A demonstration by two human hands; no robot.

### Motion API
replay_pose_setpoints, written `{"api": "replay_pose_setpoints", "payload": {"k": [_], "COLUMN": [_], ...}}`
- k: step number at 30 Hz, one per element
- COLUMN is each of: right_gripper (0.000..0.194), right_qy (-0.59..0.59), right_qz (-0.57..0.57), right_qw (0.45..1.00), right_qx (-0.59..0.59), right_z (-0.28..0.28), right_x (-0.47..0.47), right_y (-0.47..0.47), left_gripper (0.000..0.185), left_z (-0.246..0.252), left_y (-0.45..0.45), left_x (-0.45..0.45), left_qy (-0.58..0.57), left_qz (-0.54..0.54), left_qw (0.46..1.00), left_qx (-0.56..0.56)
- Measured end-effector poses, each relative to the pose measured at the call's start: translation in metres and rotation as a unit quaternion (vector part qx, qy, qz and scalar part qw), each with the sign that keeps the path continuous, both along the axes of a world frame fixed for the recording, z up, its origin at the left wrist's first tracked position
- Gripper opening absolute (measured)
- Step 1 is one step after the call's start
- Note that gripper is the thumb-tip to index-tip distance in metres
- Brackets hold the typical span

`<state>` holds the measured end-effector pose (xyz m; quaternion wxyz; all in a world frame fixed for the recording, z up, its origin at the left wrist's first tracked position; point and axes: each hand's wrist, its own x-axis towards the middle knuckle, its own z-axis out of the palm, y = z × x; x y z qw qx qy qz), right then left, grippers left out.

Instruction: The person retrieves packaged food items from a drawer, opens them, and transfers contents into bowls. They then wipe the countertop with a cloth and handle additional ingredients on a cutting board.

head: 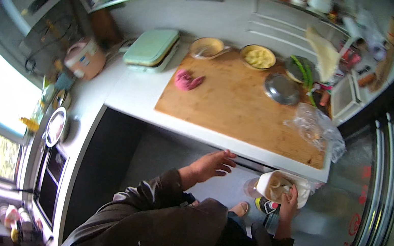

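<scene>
My left hand [211, 167] hangs in the air before the counter's front edge, fingers apart and nothing in it. Low at the right, my right hand [289, 204] grips the rim of a white plastic container [265, 182], with some fingers over its inside. The contents are pale and translucent, too blurred to name. Behind the container stands a clear jar or tub [251, 187], partly hidden. A dark bottle with a red cap [265, 205] is just below the container, near my foot.
A large wooden board [223, 100] bears a pink cloth [187, 80], a metal lid [281, 89] and a plastic bag [318, 126]. Behind are a bowl of yellowish pieces [257, 57], another bowl [207, 48], green stalks [303, 72] and a green electric griddle [152, 48]. A glass-doored cabinet [334, 206] stands right.
</scene>
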<state>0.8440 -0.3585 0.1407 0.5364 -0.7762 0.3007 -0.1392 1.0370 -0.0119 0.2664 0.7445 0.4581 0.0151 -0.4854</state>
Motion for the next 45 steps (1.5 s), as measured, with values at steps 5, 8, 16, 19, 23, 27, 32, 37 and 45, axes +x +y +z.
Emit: {"api": "replay_pose_setpoints", "payload": {"k": [5,8,16,19,23,27,32,37,45], "right_gripper": [0.057,0.052,0.044,0.04,0.047,0.062,0.058,0.021,0.034], "right_qy": [0.033,0.019,-0.015,-0.069,-0.063,-0.193,-0.068,-0.222,-0.179], "right_qz": [0.119,0.171,0.373,0.422,0.402,0.369,0.334,0.443,0.629], "right_qw": [0.992,0.984,0.927,0.904,0.907,0.862,0.865,0.822,0.724], "right_qx": [0.03,-0.044,-0.033,-0.019,-0.106,-0.287,-0.369,-0.28,-0.218], "right_z": [0.012,0.021,0.073,0.079,0.075,0.044,-0.017,-0.04,-0.009], "right_x": [0.073,0.133,0.243,0.291,0.382,0.474,0.558,0.563,0.467], "right_y": [0.095,0.167,0.334,0.369,0.382,0.39,0.417,0.498,0.582], "left_gripper": [0.039,0.038,0.038,0.041,0.036,0.035,0.035,0.036,0.032], "left_z": [0.007,0.007,-0.019,-0.026,-0.02,-0.005,0.016,0.025,0.018], "left_y": [0.199,0.303,0.428,0.428,0.423,0.419,0.418,0.41,0.427], "left_x": [-0.034,-0.081,-0.203,-0.214,-0.201,-0.177,-0.144,-0.111,-0.065], "left_qy": [-0.003,0.008,0.064,0.098,0.089,0.048,0.071,0.061,0.06], "left_qz": [0.243,0.401,0.631,0.632,0.626,0.64,0.645,0.641,0.627], "left_qw": [0.967,0.91,0.763,0.76,0.766,0.754,0.738,0.745,0.758], "left_qx": [0.075,0.11,0.122,0.12,0.117,0.141,0.186,0.174,0.171]}}
